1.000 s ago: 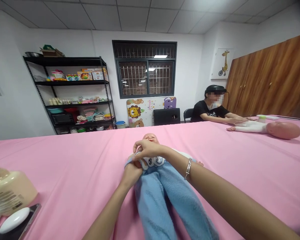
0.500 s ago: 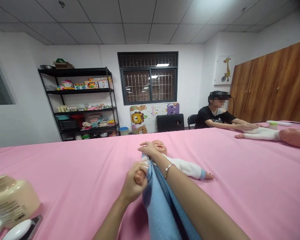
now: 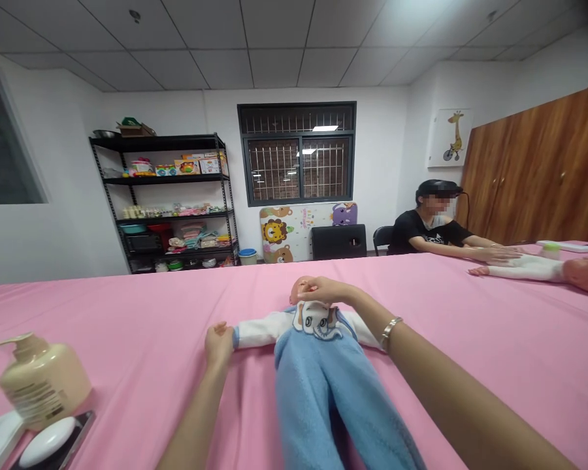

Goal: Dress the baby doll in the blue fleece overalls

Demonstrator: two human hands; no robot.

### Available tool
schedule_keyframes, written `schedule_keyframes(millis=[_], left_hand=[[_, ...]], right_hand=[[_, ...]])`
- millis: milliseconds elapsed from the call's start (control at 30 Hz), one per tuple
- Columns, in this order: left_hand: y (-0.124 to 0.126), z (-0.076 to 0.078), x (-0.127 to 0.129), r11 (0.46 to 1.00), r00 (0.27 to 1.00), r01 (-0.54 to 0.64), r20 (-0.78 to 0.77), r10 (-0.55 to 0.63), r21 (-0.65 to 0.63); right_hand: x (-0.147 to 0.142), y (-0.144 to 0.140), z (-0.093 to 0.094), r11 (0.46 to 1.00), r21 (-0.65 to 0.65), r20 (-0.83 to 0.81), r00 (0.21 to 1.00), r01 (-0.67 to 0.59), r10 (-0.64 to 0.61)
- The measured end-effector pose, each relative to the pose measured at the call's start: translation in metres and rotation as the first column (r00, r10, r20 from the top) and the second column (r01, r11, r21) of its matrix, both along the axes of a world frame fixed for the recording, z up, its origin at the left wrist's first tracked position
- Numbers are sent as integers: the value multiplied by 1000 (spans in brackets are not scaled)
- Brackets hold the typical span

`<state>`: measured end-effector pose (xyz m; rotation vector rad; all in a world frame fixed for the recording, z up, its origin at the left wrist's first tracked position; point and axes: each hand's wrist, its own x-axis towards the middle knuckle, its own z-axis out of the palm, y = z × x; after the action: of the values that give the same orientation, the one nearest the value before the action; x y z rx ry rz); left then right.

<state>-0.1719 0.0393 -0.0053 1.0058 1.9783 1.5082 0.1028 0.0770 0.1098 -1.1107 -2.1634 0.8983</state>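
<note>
A baby doll [image 3: 298, 289] lies on its back on the pink-covered table, head away from me. It wears a blue outfit [image 3: 308, 365] with white sleeves and an elephant face on the chest. Its arm on the left is stretched out sideways, and my left hand [image 3: 219, 344] is closed around the small hand at the cuff. My right hand [image 3: 328, 290], with a silver bracelet at the wrist, is at the doll's neck and chin, fingers bent together just above the elephant. What those fingertips grip is hidden. The hand covers part of the doll's face.
A beige pump bottle [image 3: 46, 385] and a white oval object [image 3: 48, 440] on a dark flat item are at the near left. Across the table at right, a person [image 3: 428, 225] has hands on another doll [image 3: 529, 269]. Black shelves [image 3: 161, 179] stand behind.
My left hand has moved left and outward, straightening the doll's arm from its bent position over the body. My right hand has shifted right, from the shoulder to the neck. The outfit's front lies flat.
</note>
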Motion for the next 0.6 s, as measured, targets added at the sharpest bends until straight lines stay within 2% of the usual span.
schedule_keyframes(millis=[100,200,267,300,333,367,400,433,467,500,533,567,600], left_hand=[[6,-10,-11,998,990,33,-132,-41,-59],[-3,-5,-9,997,959,23,-280,-43,-77],[-14,7,0,999,870,-35,-492,23,-14],[-21,14,7,997,793,-51,-605,74,56],[-26,21,14,993,733,-22,-673,97,119],[-32,27,21,987,709,54,-702,67,149],[-36,32,29,976,723,172,-690,-35,130],[-39,35,36,941,737,334,-637,-226,52],[-41,36,43,859,713,510,-541,-446,-37],[-42,35,49,737,642,667,-418,-643,-109],[-42,33,54,611,552,778,-305,-776,-148],[-42,29,58,520,482,840,-229,-846,-152],[-40,25,62,475,446,870,-196,-873,-136]], right_hand=[[35,-8,-9,985,-170,19,999,30,-27],[66,-20,-35,963,-268,-45,999,-13,1],[80,-30,-55,946,-312,-110,992,-88,56],[86,-35,-65,936,-332,-146,986,-121,76],[91,-39,-75,925,-353,-182,980,-137,76],[94,-43,-84,916,-378,-215,975,-135,55],[96,-45,-93,906,-406,-245,969,-120,18],[97,-47,-100,896,-433,-270,962,-97,-26],[97,-47,-107,887,-455,-291,954,-74,-70],[96,-47,-113,881,-469,-314,944,-59,-104],[94,-46,-118,877,-479,-339,932,-51,-130],[92,-46,-121,871,-488,-368,917,-51,-153],[90,-46,-124,865,-498,-404,898,-56,-174]])
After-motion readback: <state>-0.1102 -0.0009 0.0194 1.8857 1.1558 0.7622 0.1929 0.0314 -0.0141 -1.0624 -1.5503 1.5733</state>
